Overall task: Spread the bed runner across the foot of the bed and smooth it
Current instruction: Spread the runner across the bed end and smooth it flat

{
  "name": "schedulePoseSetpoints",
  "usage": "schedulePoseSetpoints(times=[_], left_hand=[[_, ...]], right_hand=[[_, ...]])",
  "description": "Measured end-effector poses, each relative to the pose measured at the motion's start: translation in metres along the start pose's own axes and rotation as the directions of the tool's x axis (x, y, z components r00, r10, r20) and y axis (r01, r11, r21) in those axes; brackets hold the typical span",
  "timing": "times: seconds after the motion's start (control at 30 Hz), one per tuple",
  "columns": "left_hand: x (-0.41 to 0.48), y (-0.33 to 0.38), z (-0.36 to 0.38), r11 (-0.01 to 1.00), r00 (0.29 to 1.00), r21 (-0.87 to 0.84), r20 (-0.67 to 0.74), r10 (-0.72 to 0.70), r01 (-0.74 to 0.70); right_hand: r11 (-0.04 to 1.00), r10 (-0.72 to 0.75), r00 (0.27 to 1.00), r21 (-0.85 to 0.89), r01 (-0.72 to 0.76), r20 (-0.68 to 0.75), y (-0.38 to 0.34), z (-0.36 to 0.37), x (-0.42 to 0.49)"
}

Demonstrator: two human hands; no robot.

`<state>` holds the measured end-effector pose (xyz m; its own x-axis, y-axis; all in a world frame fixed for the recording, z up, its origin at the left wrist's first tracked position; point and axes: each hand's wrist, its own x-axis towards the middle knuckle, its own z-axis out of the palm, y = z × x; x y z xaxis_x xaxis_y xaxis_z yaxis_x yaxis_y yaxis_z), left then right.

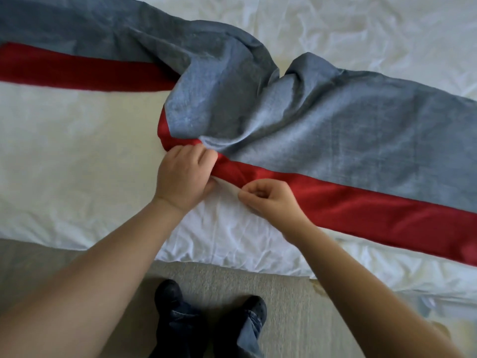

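A grey bed runner (361,130) with a red border (361,202) lies across the white bed (64,151). Its middle is bunched and folded over, so the red band breaks there. The left part runs flat toward the far left, the right part toward the right edge. My left hand (185,177) grips the red edge at the bunched fold. Just to its right, my right hand (268,200) pinches the near edge of the red border, where a pale underside shows.
The bed's near edge (232,259) runs across the lower part of the view, with beige carpet (219,285) below it. My two feet in dark shoes (209,301) stand on the carpet close to the bed. Wrinkled white sheet lies beyond the runner.
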<state>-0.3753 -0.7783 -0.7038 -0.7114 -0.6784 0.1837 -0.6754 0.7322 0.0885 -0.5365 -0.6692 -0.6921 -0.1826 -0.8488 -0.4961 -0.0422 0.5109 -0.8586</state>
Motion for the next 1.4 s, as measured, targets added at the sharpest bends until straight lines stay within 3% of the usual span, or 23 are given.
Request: schedulePoseSetpoints(times=[0.07,0.13,0.27,0.43,0.53,0.63,0.73,0.87,1.0,1.07,1.1,1.2,1.27,1.4], left_hand=[[0.008,-0.010,-0.002,0.994,0.992,0.039,-0.068,0.105,-0.103],[0.008,-0.021,-0.002,0.966,0.962,0.090,-0.109,0.252,-0.243],[-0.020,-0.040,0.005,0.889,0.890,0.139,-0.081,0.449,-0.436],[-0.060,-0.045,0.012,0.890,0.875,-0.015,0.177,0.450,-0.455],[-0.056,-0.044,0.011,0.899,0.873,-0.022,0.227,0.431,-0.438],[-0.058,-0.057,0.008,0.904,0.892,0.016,0.169,0.418,-0.427],[-0.065,-0.068,0.003,0.915,0.881,-0.025,0.260,0.394,-0.402],[-0.053,-0.062,-0.007,0.942,0.764,-0.116,0.559,0.323,-0.314],[-0.023,-0.055,-0.009,0.982,0.680,-0.127,0.709,0.187,-0.138],[-0.004,-0.053,-0.011,0.986,0.718,-0.128,0.677,0.162,-0.102],[0.007,-0.054,-0.012,0.986,0.756,-0.132,0.634,0.163,-0.103],[0.048,-0.059,-0.013,0.985,0.867,-0.139,0.474,0.154,-0.099],[0.081,-0.061,-0.009,0.985,0.911,-0.146,0.386,0.143,-0.093],[0.161,-0.059,0.008,0.974,0.933,-0.183,0.309,0.183,-0.130]], right_hand=[[1.000,-0.014,1.000,-0.016,0.014,0.001,-0.005,-0.003,0.001],[0.981,-0.031,1.000,-0.190,0.030,-0.003,-0.002,0.002,0.004],[0.728,-0.004,0.999,-0.685,0.029,0.039,0.017,0.030,0.012],[0.476,0.201,0.978,-0.879,-0.046,0.058,0.013,0.051,0.030],[0.329,0.217,0.974,-0.944,-0.006,0.070,0.001,0.059,0.033],[0.354,0.059,0.993,-0.932,0.071,0.098,0.001,0.079,0.025],[0.338,-0.010,0.999,-0.941,0.033,0.032,0.011,0.110,0.015],[0.351,0.076,0.996,-0.934,-0.069,-0.044,0.015,0.113,0.018],[0.432,0.310,0.939,-0.902,0.001,0.150,-0.004,0.094,0.038],[0.503,0.392,0.889,-0.864,0.010,0.238,-0.020,0.082,0.053],[0.530,0.370,0.898,-0.848,0.006,0.238,-0.028,0.074,0.063],[0.621,0.164,0.983,-0.783,-0.040,0.080,-0.052,0.042,0.097],[0.660,0.074,0.996,-0.747,-0.078,-0.039,-0.065,0.016,0.121],[0.581,-0.186,0.963,-0.812,-0.050,-0.193,-0.086,-0.040,0.165]])
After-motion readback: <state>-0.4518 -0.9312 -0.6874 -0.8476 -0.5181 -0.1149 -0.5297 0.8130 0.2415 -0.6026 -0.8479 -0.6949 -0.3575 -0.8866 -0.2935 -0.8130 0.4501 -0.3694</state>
